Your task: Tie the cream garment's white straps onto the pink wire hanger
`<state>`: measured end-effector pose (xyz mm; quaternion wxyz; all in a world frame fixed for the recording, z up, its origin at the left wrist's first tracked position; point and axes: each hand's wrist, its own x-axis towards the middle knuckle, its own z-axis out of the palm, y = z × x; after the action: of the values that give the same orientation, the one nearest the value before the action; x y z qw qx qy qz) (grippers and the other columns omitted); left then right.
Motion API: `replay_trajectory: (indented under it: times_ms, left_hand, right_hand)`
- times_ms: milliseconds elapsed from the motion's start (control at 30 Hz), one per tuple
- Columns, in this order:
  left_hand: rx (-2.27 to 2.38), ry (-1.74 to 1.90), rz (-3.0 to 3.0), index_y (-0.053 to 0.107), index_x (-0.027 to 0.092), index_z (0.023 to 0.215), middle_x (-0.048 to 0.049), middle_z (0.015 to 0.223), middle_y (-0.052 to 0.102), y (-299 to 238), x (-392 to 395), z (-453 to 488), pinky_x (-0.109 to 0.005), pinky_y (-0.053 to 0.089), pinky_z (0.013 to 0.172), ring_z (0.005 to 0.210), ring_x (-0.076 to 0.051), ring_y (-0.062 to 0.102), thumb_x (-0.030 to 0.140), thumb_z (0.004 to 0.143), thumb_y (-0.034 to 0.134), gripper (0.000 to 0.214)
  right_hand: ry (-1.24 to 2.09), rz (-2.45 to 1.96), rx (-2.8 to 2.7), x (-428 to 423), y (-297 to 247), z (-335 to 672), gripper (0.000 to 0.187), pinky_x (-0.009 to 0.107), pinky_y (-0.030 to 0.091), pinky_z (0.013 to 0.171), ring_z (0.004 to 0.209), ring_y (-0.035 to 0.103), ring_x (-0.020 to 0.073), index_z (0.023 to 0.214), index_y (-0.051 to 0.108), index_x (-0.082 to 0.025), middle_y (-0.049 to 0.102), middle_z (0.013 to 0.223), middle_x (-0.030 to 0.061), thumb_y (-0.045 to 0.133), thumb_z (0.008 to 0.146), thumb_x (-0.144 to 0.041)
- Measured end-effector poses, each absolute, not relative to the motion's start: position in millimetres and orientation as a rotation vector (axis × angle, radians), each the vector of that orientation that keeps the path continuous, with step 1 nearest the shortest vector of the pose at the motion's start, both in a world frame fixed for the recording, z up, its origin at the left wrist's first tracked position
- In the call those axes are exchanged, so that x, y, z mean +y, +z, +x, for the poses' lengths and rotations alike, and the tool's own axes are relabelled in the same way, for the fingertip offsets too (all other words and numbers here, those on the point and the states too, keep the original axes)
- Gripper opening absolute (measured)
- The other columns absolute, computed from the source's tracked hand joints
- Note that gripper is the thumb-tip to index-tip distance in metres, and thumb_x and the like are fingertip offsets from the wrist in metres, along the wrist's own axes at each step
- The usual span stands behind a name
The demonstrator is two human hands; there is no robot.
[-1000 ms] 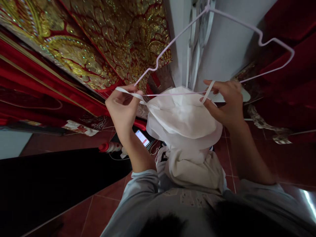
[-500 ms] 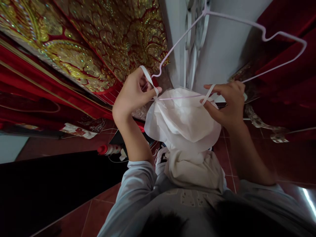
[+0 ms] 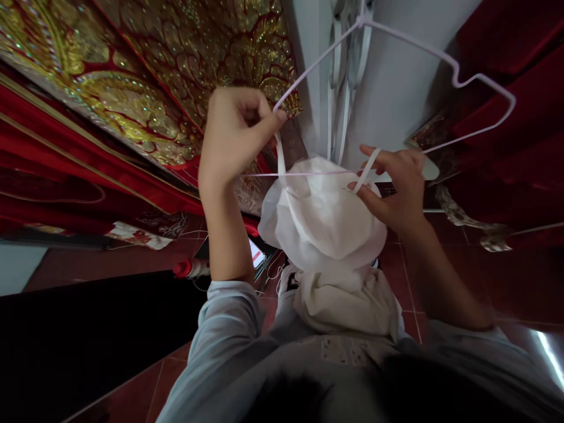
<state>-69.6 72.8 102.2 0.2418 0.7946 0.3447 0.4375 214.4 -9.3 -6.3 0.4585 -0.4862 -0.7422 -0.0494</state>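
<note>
A pale pink wire clothes hanger [image 3: 324, 61] stretches between my hands, its lower bar crossing in front of a thin white garment [image 3: 330, 211]. My left hand [image 3: 231, 132] is closed at the hanger's left shoulder, thumb and fingers pinched together. From that pinch one white strap [image 3: 281, 154] runs down to the garment. On the other side, my right hand [image 3: 399, 185] holds the second strap [image 3: 368, 169] as a loop stretched over thumb and forefinger. Its remaining fingers curl by the hanger's right end, their grip partly hidden. The garment's off-white lower part [image 3: 348, 302] bunches on my lap.
Gold-sequined red clothing [image 3: 176, 76] hangs close on the left, and dark red cloth [image 3: 520, 129] on the right. White metal scrollwork [image 3: 348, 88] stands ahead. A lit phone [image 3: 256, 254], cables and a red-capped bottle [image 3: 187, 268] are low left, above the red tiled floor [image 3: 399, 276].
My left hand has moved up and slightly left, pulling its strap taller and straighter and closing at the hanger's shoulder. The hanger's right end has swung left and down. The phone has come into sight.
</note>
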Motion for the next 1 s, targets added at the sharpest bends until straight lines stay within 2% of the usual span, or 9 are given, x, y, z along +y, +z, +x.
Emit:
replay_trajectory:
  times_ms: [133, 233, 267, 333, 467, 600, 767, 900, 1000]
  left_hand:
    - [0.907, 1.671, 1.758, 0.07, 0.02, 0.097, -0.0004, 0.086, 0.07, 63, 69, -71, -0.027, 0.052, 0.07, 0.073, -0.013, 0.061, 0.043, 0.09, 0.085, 0.029]
    - [0.844, 2.01, 1.281, 0.065, 0.023, 0.106, 0.0034, 0.083, 0.071, 18, 50, -56, -0.024, 0.054, 0.07, 0.075, -0.012, 0.066, 0.047, 0.082, 0.092, 0.044]
    - [0.853, 1.984, 1.146, 0.064, 0.024, 0.109, 0.0015, 0.086, 0.072, 6, 41, -46, -0.026, 0.056, 0.072, 0.076, -0.014, 0.068, 0.052, 0.087, 0.086, 0.041]
    - [0.89, 1.803, 1.045, 0.064, 0.024, 0.109, -0.0017, 0.086, 0.072, -10, 24, -25, -0.03, 0.059, 0.075, 0.078, -0.017, 0.072, 0.064, 0.095, 0.07, 0.043]
    - [0.786, 1.852, 1.01, 0.061, 0.025, 0.109, -0.001, 0.086, 0.073, -13, 3, 5, -0.03, 0.06, 0.081, 0.085, -0.018, 0.075, 0.058, 0.096, 0.069, 0.037]
    - [0.736, 1.928, 1.031, 0.058, 0.025, 0.101, 0.0017, 0.075, 0.068, -4, 7, 7, -0.031, 0.058, 0.081, 0.075, -0.016, 0.071, 0.051, 0.097, 0.067, 0.029]
    - [0.834, 2.018, 1.035, 0.053, 0.024, 0.095, 0.0038, 0.064, 0.059, -2, 20, 3, -0.032, 0.056, 0.074, 0.064, -0.017, 0.066, 0.046, 0.099, 0.059, 0.023]
    - [0.818, 2.064, 1.017, 0.052, 0.024, 0.094, 0.0046, 0.061, 0.057, -4, 26, 2, -0.031, 0.055, 0.07, 0.061, -0.017, 0.063, 0.036, 0.099, 0.056, 0.014]
    - [0.821, 2.022, 1.033, 0.052, 0.024, 0.095, 0.0043, 0.062, 0.059, -6, 28, -1, -0.03, 0.054, 0.071, 0.062, -0.016, 0.064, 0.032, 0.098, 0.057, 0.01]
  right_hand:
    - [-0.044, -1.163, -1.839, -9, -12, 216, 0.061, 0.052, 0.045, 0.099, 0.092, 0.068, 0.0261, 0.15, 0.05, -0.031, 0.078, 0.102, 0.0041, 0.063, 0.097, -0.058]
    - [-0.003, -1.166, -1.819, -8, -14, 213, 0.064, 0.055, 0.047, 0.101, 0.099, 0.069, 0.0291, 0.153, 0.046, -0.031, 0.078, 0.105, 0.0058, 0.061, 0.098, -0.059]
    - [0.002, -1.166, -1.824, -8, -13, 212, 0.063, 0.056, 0.048, 0.101, 0.101, 0.07, 0.0299, 0.152, 0.048, -0.031, 0.079, 0.107, 0.0064, 0.062, 0.098, -0.059]
    - [-0.008, -1.125, -1.851, -9, -11, 211, 0.059, 0.057, 0.05, 0.102, 0.104, 0.071, 0.0312, 0.146, 0.054, -0.031, 0.079, 0.111, 0.0069, 0.068, 0.095, -0.057]
    - [-0.153, -0.991, -1.636, -11, -5, 235, 0.056, 0.058, 0.055, 0.106, 0.121, 0.071, 0.0345, 0.142, 0.063, -0.035, 0.074, 0.132, 0.0064, 0.08, 0.089, -0.043]
    - [-0.161, -0.936, -1.171, -1, -4, 291, 0.031, 0.052, 0.054, 0.112, 0.129, 0.069, 0.025, 0.126, 0.071, -0.044, 0.073, 0.129, -0.0035, 0.071, 0.098, -0.032]
    - [0.079, -0.986, -1.358, 17, 20, 314, 0.034, 0.049, 0.061, 0.09, 0.097, 0.076, 0.0242, 0.118, 0.076, -0.038, 0.076, 0.103, 0.0024, 0.084, 0.086, -0.044]
    - [0.081, -1.144, -1.621, 24, 57, 287, 0.029, 0.048, 0.056, 0.086, 0.08, 0.065, 0.0223, 0.103, 0.072, -0.032, 0.065, 0.083, 0.0007, 0.087, 0.078, -0.031]
    - [0.047, -1.195, -1.707, 26, 65, 266, 0.035, 0.053, 0.048, 0.106, 0.112, 0.061, 0.0306, 0.102, 0.065, -0.031, 0.065, 0.109, 0.0057, 0.086, 0.075, -0.025]
